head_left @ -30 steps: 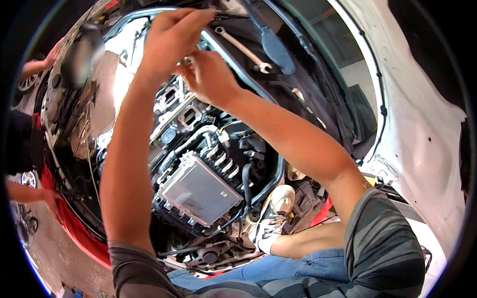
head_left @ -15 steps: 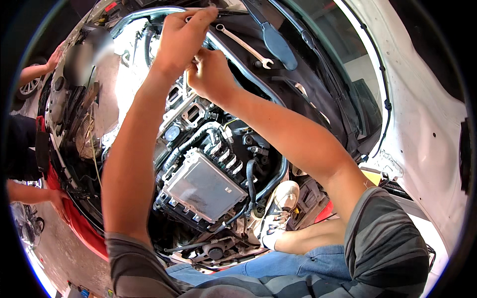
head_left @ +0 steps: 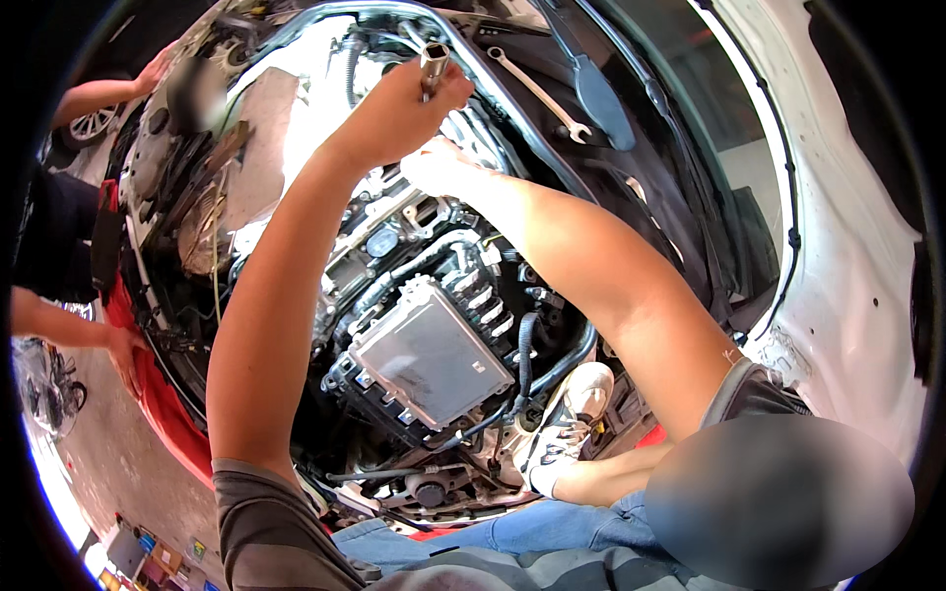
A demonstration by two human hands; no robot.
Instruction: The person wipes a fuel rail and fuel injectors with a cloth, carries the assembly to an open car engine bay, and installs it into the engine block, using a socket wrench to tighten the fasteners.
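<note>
Over the engine's far end, my left hand (head_left: pixel 402 116) is closed around a chrome socket (head_left: pixel 434 61), its hollow end pointing upward. My right hand (head_left: pixel 440 167) is just below it, close to the left wrist and washed out by bright light. Its fingers are partly hidden, and what they hold, if anything, does not show. Under both hands lies the engine (head_left: pixel 426 215). A combination wrench (head_left: pixel 537 92) rests on the black cowl to the right of my hands.
A flat grey metal box (head_left: pixel 434 353) sits nearer me in the engine bay. My shoe (head_left: pixel 562 433) stands beside it. A wiper arm (head_left: pixel 601 98) lies beyond the wrench. At left, another person's hands (head_left: pixel 126 355) touch the car's front edge, over a red cover (head_left: pixel 163 419).
The view has shifted, so the engine bay sits further right. My hands have drawn apart slightly; the left has turned and now shows the socket. A blurred shape now covers my right sleeve.
</note>
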